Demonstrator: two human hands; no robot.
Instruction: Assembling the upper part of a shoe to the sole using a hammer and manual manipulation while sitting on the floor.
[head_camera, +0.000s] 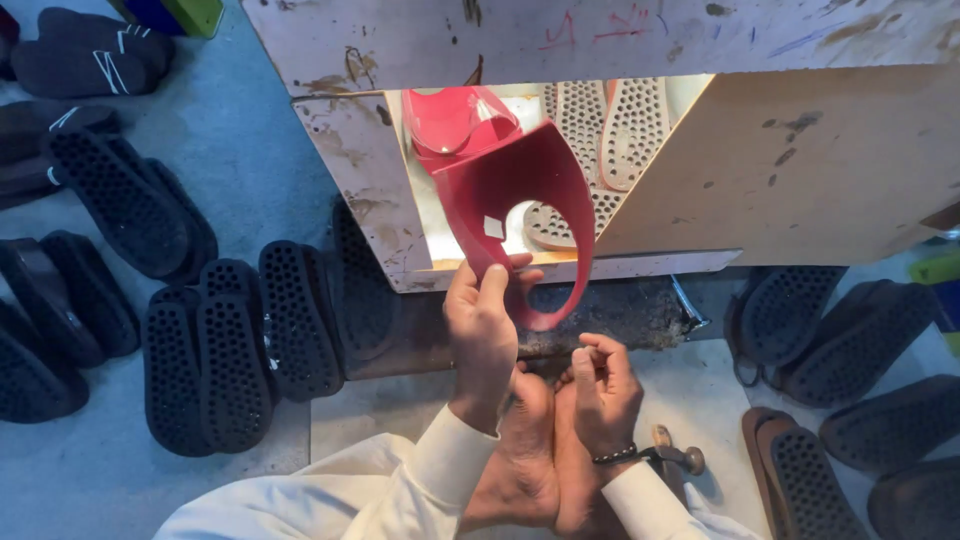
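While raised: left hand (482, 318), fingers clamped on red strap piece (520, 200) before lit box opening (560, 180).
Right hand (603, 385): fingers curled together, empty.
Around: black soles (235, 350) on floor.

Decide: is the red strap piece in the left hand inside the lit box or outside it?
Outside: the left hand holds the red strap piece before the lit box opening.

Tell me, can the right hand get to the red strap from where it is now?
Probably yes. The right hand is curled and empty just below the red strap, with only open air between them. The left hand grips the strap's lower left edge, leaving its right arm free to take.
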